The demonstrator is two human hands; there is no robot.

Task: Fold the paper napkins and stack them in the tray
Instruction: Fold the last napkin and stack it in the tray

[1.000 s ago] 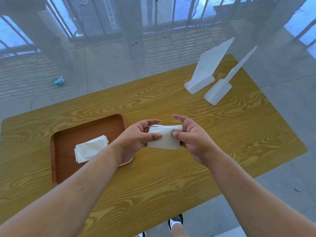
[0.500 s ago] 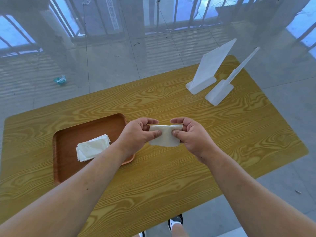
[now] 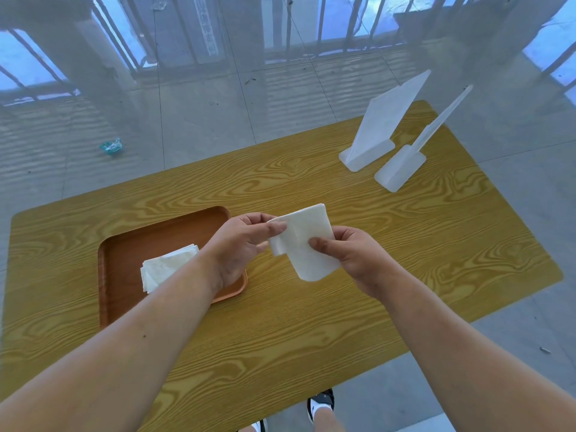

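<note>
Since the earlier frame the napkin (image 3: 304, 244) has been swung from a short, level strip into a longer, tilted sheet, with one corner raised toward the far side and one hanging low; both hands have been lifted slightly with it. Napkin is held in the air above the tabletop (image 3: 311, 332), just right of the tray (image 3: 124, 254); neither is touched. Left hand (image 3: 240, 244): upper left edge is pinched between thumb and fingers (image 3: 276, 227), closed narrowly on the paper; a loose flap is seen curled below that pinch. Right hand (image 3: 355, 257): middle of the sheet is pressed under the thumb, with the other fingers curled behind it. Two-point hold aloft is judged to let the layers be aligned and creased without drag on the wood. Stack of folded napkins (image 3: 165, 269) is seen lying in the tray, partly hidden by the left forearm; tray is kept near the left hand, judged for a short transfer. Two white stands (image 3: 383, 129) are set well apart at the far right, out of the work.
</note>
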